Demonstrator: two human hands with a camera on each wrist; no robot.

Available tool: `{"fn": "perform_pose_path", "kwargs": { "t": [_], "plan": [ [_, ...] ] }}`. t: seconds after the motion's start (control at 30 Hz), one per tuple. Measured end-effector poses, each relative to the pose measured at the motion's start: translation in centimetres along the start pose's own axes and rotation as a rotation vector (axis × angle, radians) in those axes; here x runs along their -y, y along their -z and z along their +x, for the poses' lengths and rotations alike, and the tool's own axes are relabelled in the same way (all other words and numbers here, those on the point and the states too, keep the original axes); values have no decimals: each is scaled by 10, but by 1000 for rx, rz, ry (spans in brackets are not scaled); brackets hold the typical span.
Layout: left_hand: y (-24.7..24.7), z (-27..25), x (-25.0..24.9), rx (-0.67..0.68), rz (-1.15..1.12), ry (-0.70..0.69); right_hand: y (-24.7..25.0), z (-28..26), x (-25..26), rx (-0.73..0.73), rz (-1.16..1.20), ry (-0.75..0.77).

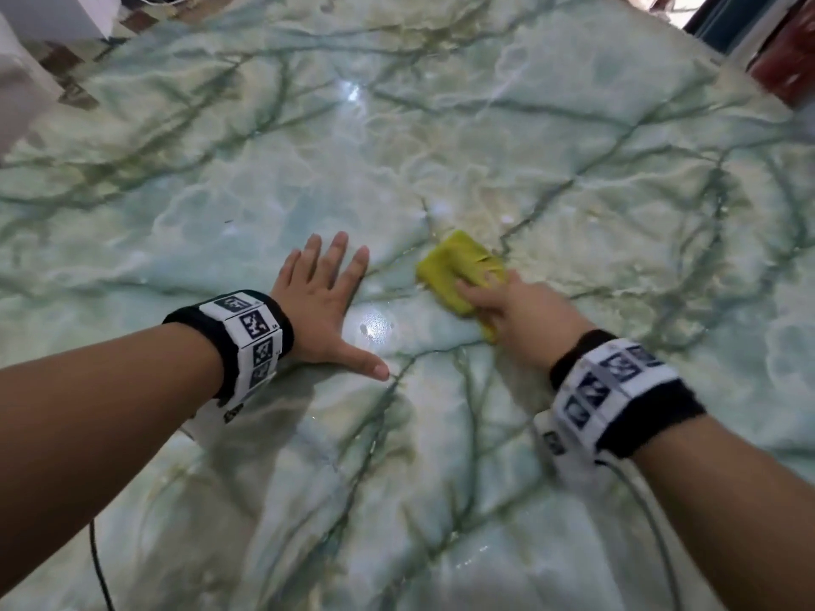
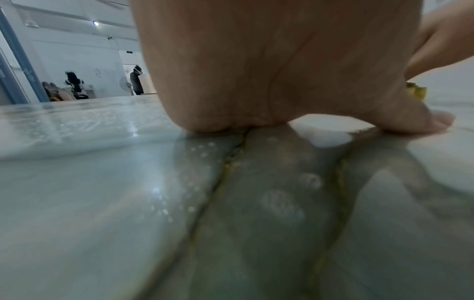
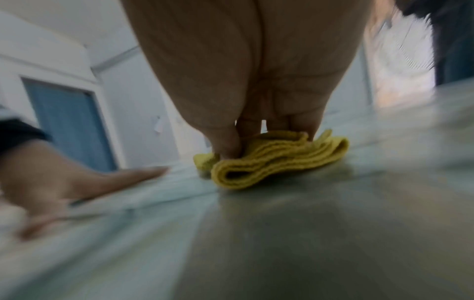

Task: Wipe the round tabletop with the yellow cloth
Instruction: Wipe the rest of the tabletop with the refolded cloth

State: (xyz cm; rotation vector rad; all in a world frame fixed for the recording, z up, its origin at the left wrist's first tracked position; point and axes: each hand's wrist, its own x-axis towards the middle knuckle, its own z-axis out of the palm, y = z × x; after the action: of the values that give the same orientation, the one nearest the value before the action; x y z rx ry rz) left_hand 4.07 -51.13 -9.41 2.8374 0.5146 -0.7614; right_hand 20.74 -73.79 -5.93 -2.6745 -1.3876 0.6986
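The round tabletop [image 1: 441, 125] is glossy pale green marble with dark veins and fills the head view. A folded yellow cloth [image 1: 456, 266] lies on it just right of centre. My right hand [image 1: 498, 297] grips the cloth and presses it to the stone. In the right wrist view the thumb and fingers [image 3: 228, 146] pinch the cloth's [image 3: 282, 162] folded layers against the tabletop [image 3: 307, 233]. My left hand [image 1: 339, 308] lies flat on the marble a hand's width left of the cloth, fingers spread and straight. Its palm [image 2: 269, 71] rests on the wet tabletop [image 2: 102, 182].
Small water droplets [image 1: 375, 326] sit between my hands. White furniture [image 1: 39, 19] stands beyond the far left rim, and a red object [image 1: 789, 59] lies past the far right rim. A black cable [image 1: 99, 566] hangs under my left forearm. A person [image 2: 136, 81] stands far off.
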Motion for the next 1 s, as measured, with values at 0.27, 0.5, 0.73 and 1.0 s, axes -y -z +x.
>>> {"fn": "perform_pose_path", "kwargs": {
  "t": [0.27,0.5,0.73,1.0],
  "plan": [
    [2,-1,0,5,-16,9,40,57,-8,-116,-146,-103],
    [1,0,-1,-12,-15,10,-3,-13,1,-37,-84,23],
    [1,-1,0,-12,-22,12,40,51,-8,-149,-240,-178],
    [1,-3,-1,-26,-33,5,-5,7,43,21,-116,90]
  ]
}}
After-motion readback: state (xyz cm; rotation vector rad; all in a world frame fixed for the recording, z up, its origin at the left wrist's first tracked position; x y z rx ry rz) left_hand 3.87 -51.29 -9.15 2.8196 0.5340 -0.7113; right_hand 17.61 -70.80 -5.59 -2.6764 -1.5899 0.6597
